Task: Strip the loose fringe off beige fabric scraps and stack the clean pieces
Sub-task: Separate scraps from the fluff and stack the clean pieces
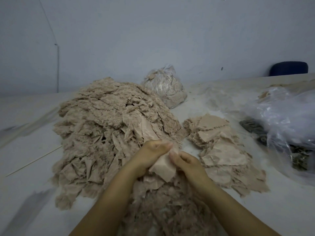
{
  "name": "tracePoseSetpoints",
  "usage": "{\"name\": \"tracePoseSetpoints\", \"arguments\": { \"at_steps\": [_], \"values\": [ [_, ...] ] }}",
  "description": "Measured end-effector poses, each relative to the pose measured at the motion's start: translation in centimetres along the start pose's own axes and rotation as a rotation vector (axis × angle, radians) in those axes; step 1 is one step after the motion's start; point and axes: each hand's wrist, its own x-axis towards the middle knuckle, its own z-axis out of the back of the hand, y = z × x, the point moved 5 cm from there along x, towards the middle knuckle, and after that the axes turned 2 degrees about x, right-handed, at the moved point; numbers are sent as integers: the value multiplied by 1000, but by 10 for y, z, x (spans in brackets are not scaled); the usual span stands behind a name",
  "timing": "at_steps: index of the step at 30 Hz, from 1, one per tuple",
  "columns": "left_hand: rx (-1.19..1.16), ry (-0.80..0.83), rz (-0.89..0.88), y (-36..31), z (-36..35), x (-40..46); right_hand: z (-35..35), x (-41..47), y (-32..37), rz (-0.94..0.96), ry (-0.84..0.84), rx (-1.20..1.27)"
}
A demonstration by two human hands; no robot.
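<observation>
A pale table runs to a blue-grey wall, carrying a big heap of fringed scraps at left and a stack of clean pieces at right. A tied clear bag of beige material sits far, and a crumpled plastic bag at right blurs dark contents. Near centre, the left hand and right hand pinch one beige scrap over loose fringe.

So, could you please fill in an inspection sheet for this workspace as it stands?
Surface: pale table, dusted with lint.
Job's things: big fringed heap on the left; clean stack on the right; scrap in both hands; loose fringe near the person.
Clutter: tied bag behind the heap; clear bag at right over dark bits; thin stick.
Hands: left hand and right hand pinch the scrap.
Cables: thin wire on the wall.
Surroundings: grey wall, dark chair.
</observation>
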Motion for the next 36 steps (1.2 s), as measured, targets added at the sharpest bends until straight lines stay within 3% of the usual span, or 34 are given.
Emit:
{"name": "tracePoseSetpoints", "arguments": {
  "at_steps": [2, 5, 10, 16, 20, 22, 25, 27, 30, 32, 34, 36],
  "values": [
    [3, -70, -61, -3, -1, 0, 2, 5, 1, -51, -97, 236],
    [48, -269, -133, -7, 15, 1, 19, 10, 0, -42, -250, 315],
    [195, -254, -217, 2, 1, 1, 26, 15, -3, -28, -366, 193],
    [95, -596, -127, 15, 32, 4, 41, 18, 8, 162, -503, 98],
    [-248, -286, 118, 27, -22, 8, 25, 25, 8, 195, -434, 83],
    [-50, -246, 57, 31, -41, 12, 23, 27, 14, 229, -407, 38],
    [396, -327, -67, 32, -32, 10, 57, 28, 31, 261, -487, -103],
    [495, -199, -71, 43, -27, 9, 100, 27, 39, 234, -578, -285],
    [665, 17, 5, 54, -29, 1, 150, 18, 37, 38, -641, -760],
    [834, 50, -25, 58, -31, -1, 147, 10, 33, 117, -626, -960],
    [894, -63, -120, 55, -28, -1, 118, 4, 26, 259, -455, -960],
    [861, -189, -200, 47, -23, -4, 76, 0, 7, 237, -144, -900]
  ]
}}
